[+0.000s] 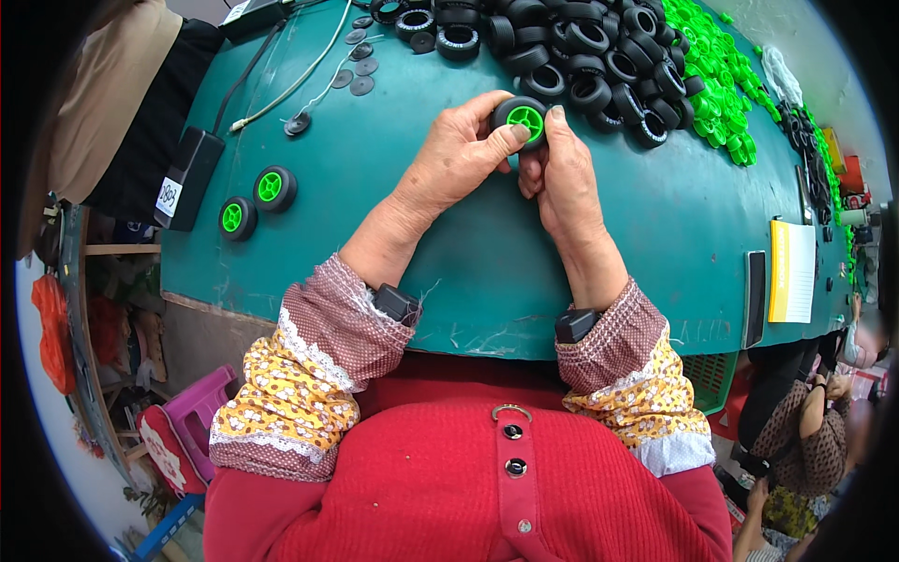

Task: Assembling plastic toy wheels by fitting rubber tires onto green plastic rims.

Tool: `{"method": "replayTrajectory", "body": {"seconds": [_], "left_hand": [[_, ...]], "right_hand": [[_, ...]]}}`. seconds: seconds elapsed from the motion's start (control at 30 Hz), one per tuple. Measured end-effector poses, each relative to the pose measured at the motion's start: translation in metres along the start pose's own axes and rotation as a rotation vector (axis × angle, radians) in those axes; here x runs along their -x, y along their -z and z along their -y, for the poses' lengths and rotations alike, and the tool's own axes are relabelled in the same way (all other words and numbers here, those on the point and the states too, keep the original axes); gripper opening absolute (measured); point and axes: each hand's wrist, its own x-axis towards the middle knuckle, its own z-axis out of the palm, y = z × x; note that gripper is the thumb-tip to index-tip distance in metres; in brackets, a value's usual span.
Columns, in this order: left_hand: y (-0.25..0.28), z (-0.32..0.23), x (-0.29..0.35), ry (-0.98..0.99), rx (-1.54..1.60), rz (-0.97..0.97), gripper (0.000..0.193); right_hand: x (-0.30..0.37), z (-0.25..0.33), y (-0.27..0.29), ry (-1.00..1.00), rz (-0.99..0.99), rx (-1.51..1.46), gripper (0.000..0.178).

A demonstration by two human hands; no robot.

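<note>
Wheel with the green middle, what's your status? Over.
Left hand: fingers gripping wheel. Right hand: thumb at its edge. Black tyres, green hubs piled beyond; two matching wheels off left.

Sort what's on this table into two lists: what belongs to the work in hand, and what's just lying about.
Seems part of the work:
- held wheel
- two wheels on the left
- pile of black tires
- pile of green hubs

Seems just lying about:
- yellow and white notepad
- dark slab, perhaps a phone
- black box
</note>
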Motion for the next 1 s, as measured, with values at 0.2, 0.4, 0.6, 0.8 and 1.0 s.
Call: {"method": "replayTrajectory", "body": {"seconds": [0.2,0.4,0.6,0.8,1.0], "left_hand": [[0.016,-0.003,-0.003,0.036,-0.074,0.021,0.035],[0.02,-0.001,-0.003,-0.025,-0.132,0.097,0.031],[0.013,0.0,0.002,-0.01,0.201,-0.156,0.026],[0.007,0.007,-0.005,-0.299,-0.325,-0.401,0.025],[0.016,0.002,-0.005,-0.25,-0.363,-0.314,0.037]], "right_hand": [[-0.003,0.007,0.002,-0.086,0.113,0.126,0.041],[-0.003,0.005,0.001,0.015,0.177,0.281,0.042],[-0.002,-0.005,-0.011,-0.044,0.331,-0.113,0.04],[0.009,0.001,-0.018,-0.038,0.309,0.167,0.031],[0.011,-0.002,-0.018,0.098,0.293,0.48,0.031]]}}
